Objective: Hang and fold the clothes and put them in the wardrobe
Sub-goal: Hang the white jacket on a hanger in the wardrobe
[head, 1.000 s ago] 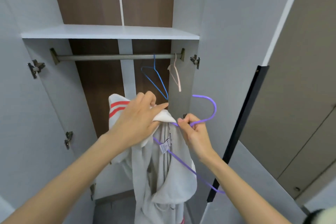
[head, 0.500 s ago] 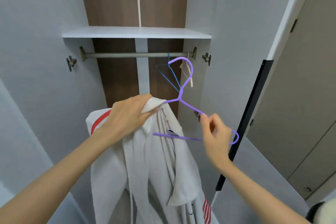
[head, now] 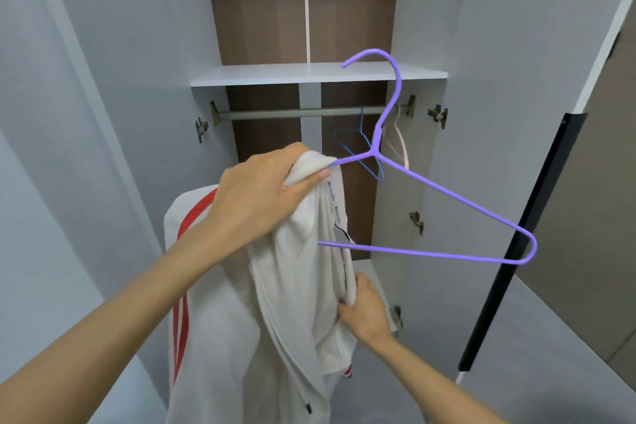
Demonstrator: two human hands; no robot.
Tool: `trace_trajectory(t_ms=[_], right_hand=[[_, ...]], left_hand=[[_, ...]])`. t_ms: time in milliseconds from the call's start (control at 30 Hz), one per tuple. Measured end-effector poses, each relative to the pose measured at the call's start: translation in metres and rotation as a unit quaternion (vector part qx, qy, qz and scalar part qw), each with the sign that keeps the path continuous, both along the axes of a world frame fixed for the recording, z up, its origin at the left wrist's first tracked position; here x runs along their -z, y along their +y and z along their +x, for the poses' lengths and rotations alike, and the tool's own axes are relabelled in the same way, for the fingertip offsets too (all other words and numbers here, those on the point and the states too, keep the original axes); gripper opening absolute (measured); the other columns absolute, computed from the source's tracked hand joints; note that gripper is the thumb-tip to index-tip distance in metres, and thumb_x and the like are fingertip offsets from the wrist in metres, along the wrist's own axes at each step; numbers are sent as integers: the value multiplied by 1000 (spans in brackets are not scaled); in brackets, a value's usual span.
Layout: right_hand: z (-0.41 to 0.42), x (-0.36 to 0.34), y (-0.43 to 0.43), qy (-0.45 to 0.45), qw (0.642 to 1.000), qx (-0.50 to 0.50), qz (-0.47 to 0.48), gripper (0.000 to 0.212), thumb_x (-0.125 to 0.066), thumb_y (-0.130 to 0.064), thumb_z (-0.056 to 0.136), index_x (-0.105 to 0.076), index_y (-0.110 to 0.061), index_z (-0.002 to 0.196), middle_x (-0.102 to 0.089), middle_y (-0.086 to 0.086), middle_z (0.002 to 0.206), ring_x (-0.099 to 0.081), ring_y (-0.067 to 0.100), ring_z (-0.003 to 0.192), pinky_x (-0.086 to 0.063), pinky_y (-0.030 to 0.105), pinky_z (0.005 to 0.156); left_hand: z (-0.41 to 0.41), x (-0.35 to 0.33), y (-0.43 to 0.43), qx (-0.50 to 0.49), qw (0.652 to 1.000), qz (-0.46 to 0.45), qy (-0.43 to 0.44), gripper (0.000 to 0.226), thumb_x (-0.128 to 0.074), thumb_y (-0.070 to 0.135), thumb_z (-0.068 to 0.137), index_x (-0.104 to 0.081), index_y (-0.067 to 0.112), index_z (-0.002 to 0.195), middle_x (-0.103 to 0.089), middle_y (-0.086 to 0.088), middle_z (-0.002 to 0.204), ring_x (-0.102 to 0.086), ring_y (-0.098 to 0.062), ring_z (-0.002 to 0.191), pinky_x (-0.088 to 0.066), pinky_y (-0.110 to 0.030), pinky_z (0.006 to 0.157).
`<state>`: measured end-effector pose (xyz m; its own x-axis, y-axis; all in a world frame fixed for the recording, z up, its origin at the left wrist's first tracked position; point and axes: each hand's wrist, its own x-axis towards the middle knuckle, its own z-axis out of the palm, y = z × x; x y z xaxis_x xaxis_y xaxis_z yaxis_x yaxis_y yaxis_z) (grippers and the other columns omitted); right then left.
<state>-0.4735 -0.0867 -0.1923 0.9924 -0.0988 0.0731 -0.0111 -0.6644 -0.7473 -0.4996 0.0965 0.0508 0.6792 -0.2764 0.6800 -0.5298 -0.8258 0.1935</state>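
Head view into an open wardrobe (head: 457,45). The left hand (head: 261,189), at the centre, is gripping the bunched collar of a white jacket (head: 292,286), with fingers curled over the fabric and the thumb pressing beneath it. One arm of the purple hanger (head: 447,189) is entering the cloth right at that thumb; whether the fingers are also clasping the wire through the cloth cannot be told. The hanger's hook is standing upright at 1 o'clock from the left hand, its tip overlapping the shelf (head: 275,74) edge in view. Its other arm is running bare toward 4 o'clock, and the lower bar is returning into the jacket. The right hand (head: 364,313), at 5 o'clock from the left, is pinching the jacket's front edge with curled fingers. The jacket is hanging from the left hand in front of the wardrobe opening, and is not on the rail (head: 292,112); a red-striped part is draping at 8 o'clock. The rail is running beneath the shelf at 12 o'clock, with a blue hanger (head: 358,148) and a pink hanger (head: 401,144) hanging at its 3 o'clock end. A black door edge (head: 523,241) is slanting at 3 o'clock.
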Motion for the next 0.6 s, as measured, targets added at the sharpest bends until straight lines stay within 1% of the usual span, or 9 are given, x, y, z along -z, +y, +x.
trace_trajectory(t_ms=[33,100,200,300,367,433,500,533,600], right_hand=[[3,-2,-8,2,1000,11,-23,22,-59,-10,77,-47,-17,93,-54,6,100,-55,29,95,-43,34,73],[11,-9,-31,3,998,49,-48,15,-59,-6,79,-55,-16,90,-61,8,97,-60,31,92,-42,31,69],[25,-32,-67,-20,996,89,-22,12,-63,-9,84,-69,-13,93,-72,10,94,-65,30,93,-39,27,67],[36,-63,-90,-42,996,63,38,16,-62,-6,87,-73,-10,96,-71,10,89,-61,19,89,-35,24,66],[39,-85,-95,-43,994,43,89,18,-59,0,85,-72,-12,86,-66,4,77,-55,15,80,-38,22,60],[42,-105,-93,-49,991,45,116,22,-56,1,83,-68,-15,74,-62,-2,69,-52,13,74,-39,18,58],[45,-123,-87,-51,991,62,109,19,-57,-5,83,-65,-16,70,-60,0,69,-52,14,73,-39,21,59],[46,-130,-83,-52,993,67,88,17,-57,-8,83,-62,-16,69,-59,1,69,-52,15,74,-39,23,59],[49,-143,-75,-51,997,53,34,13,-56,-13,83,-57,-17,71,-59,3,75,-52,18,79,-37,28,61]], left_hand=[[0,1,13,-10,1000,-18,6,41,-32,71,82,-54,44,103,-60,20,82,-53,-11,76,-42,-30,63],[3,6,38,-23,998,-54,26,30,-37,69,83,-52,48,98,-58,26,78,-53,-11,75,-39,-28,60],[14,22,75,-23,994,-87,65,12,-46,65,86,-50,56,92,-57,36,83,-53,-7,78,-38,-23,62],[30,44,102,21,986,-120,110,6,-53,51,88,-55,45,89,-62,23,88,-56,-7,83,-39,-13,69],[38,58,111,28,985,-109,130,2,-54,47,86,-56,47,87,-63,20,88,-56,-4,84,-37,-8,70],[42,72,116,24,989,-73,125,10,-54,48,85,-55,50,95,-64,16,93,-57,-8,89,-41,-17,77],[46,88,116,7,992,-14,126,27,-53,56,88,-62,40,107,-66,8,102,-60,-18,96,-46,-32,82],[47,96,114,-5,991,17,130,38,-48,62,88,-63,36,111,-66,6,104,-61,-20,98,-48,-37,82],[50,114,101,-56,986,69,140,52,-34,66,83,-60,33,114,-64,5,105,-61,-21,97,-49,-37,75]])
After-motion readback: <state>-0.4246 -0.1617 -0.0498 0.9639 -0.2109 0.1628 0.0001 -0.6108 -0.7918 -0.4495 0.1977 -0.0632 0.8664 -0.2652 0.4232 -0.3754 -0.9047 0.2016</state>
